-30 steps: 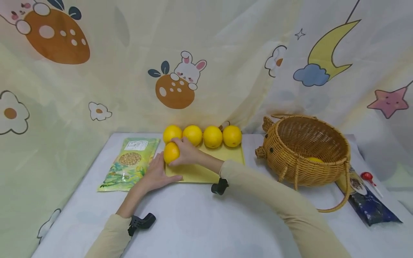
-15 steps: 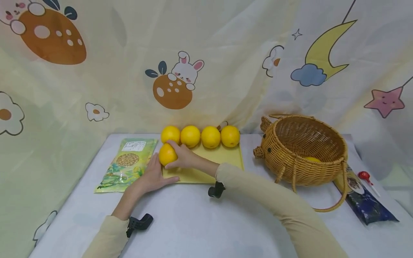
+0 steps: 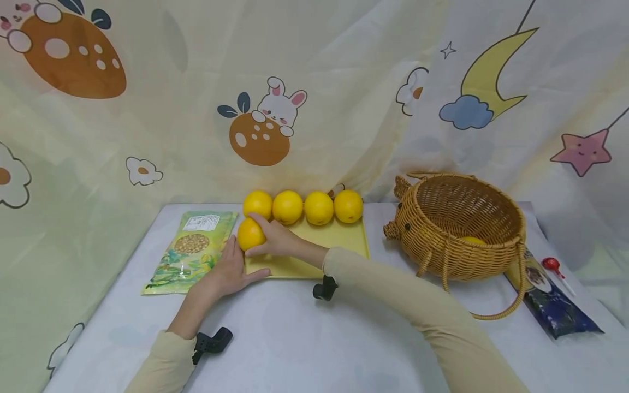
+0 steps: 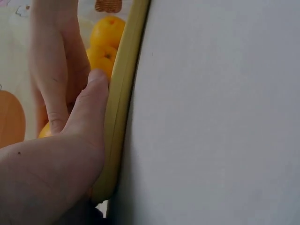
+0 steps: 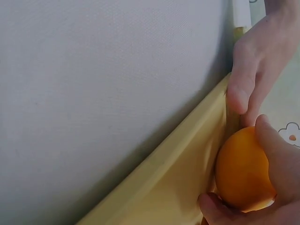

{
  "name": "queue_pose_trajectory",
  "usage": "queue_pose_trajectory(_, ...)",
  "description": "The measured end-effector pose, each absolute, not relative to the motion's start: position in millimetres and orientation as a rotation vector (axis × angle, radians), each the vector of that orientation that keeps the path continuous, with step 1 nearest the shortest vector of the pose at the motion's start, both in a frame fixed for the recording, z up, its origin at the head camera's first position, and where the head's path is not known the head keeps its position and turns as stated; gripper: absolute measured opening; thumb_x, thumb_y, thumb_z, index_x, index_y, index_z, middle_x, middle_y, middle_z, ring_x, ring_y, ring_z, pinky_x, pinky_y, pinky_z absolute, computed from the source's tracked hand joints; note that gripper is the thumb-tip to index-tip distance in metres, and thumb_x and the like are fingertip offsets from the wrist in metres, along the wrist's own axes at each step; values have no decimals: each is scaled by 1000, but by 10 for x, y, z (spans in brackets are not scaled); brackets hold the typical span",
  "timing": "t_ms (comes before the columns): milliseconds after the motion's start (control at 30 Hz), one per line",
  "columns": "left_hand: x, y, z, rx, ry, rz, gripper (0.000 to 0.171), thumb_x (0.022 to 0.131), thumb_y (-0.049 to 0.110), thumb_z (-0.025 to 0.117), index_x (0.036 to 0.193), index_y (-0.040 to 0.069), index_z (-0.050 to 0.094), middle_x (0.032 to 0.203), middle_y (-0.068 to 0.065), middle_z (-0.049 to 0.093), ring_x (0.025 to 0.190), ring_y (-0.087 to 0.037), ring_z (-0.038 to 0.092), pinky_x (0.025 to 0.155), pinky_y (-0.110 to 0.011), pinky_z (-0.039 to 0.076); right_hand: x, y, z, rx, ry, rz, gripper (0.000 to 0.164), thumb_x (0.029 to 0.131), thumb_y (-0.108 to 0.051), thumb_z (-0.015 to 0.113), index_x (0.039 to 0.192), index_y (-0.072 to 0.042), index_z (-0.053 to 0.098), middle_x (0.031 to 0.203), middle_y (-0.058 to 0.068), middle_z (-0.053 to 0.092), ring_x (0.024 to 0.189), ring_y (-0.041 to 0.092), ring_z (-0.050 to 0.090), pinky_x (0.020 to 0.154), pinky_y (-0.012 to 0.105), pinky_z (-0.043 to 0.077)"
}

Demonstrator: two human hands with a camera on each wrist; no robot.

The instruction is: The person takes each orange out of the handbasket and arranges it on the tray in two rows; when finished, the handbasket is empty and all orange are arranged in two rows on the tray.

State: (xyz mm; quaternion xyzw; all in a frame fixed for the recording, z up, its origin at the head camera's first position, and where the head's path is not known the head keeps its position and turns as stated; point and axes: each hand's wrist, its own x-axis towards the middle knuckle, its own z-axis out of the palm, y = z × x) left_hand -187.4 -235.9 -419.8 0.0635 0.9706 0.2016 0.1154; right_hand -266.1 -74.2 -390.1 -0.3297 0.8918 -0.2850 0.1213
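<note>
My right hand [image 3: 277,238] holds an orange [image 3: 250,234] over the left side of a yellow tray [image 3: 324,243], thumb and fingers around the fruit. In the right wrist view that orange [image 5: 243,168] sits low, close to the tray's wall [image 5: 159,164]. My left hand [image 3: 230,272] lies at the tray's near left corner, fingers extended along its left side and thumb along the front edge. In the left wrist view the left thumb [image 4: 89,108] lies against the tray rim [image 4: 123,93]. Several oranges [image 3: 319,208] stand in a row along the tray's back.
Left of the tray lies a green bag of beans [image 3: 191,251]. A pig-shaped wicker basket [image 3: 467,262] on the right holds a yellow fruit [image 3: 474,240], partly hidden. Beside it lie a dark blue packet [image 3: 560,314] and a red lollipop [image 3: 551,264]. A printed curtain [image 3: 344,109] hangs behind.
The right hand has shifted the held orange slightly left, toward the tray's left edge and the left fingers. The left hand stays at the corner. The whole head view has drifted slightly.
</note>
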Motion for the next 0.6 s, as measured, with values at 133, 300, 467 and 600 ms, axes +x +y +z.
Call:
queue_pose_trajectory(133, -1837, -2367, -4139, 204, 2839, 544, 124, 81, 73, 56, 150, -14, -1, 155, -39, -3, 144, -55, 5, 115, -65, 20, -2650, -774, -3905, -945, 2631, -807, 96, 81, -51, 73, 155, -25, 17, 130, 13, 60, 112, 24, 53, 99, 36, 48)
queue_pose_trajectory(300, -1833, -2371, -4134, 248, 2846, 537, 122, 82, 73, 55, 150, -13, 3, 156, -39, -5, 144, -55, 6, 115, -65, 20, -2619, -817, -3889, -902, 2664, -798, 98, 81, -54, 72, 156, -25, 16, 130, 15, 59, 113, 24, 53, 96, 34, 49)
queue_pose_trajectory(467, -1833, -2383, -4149, 225, 2841, 540, 123, 81, 73, 56, 151, -11, 0, 156, -37, -7, 146, -53, 3, 116, -64, 19, -2610, -832, -3894, -867, 2655, -828, 102, 79, -52, 74, 156, -26, 12, 139, 16, 53, 118, 24, 53, 105, 36, 46)
queue_pose_trajectory(600, -1814, -2394, -4155, 225, 2848, 555, 124, 81, 73, 56, 152, -8, -4, 157, -37, -6, 146, -53, 3, 115, -65, 20, -2575, -777, -3893, -832, 2594, -899, 111, 78, -49, 77, 157, -21, 4, 155, 15, 37, 136, 26, 45, 115, 42, 37)
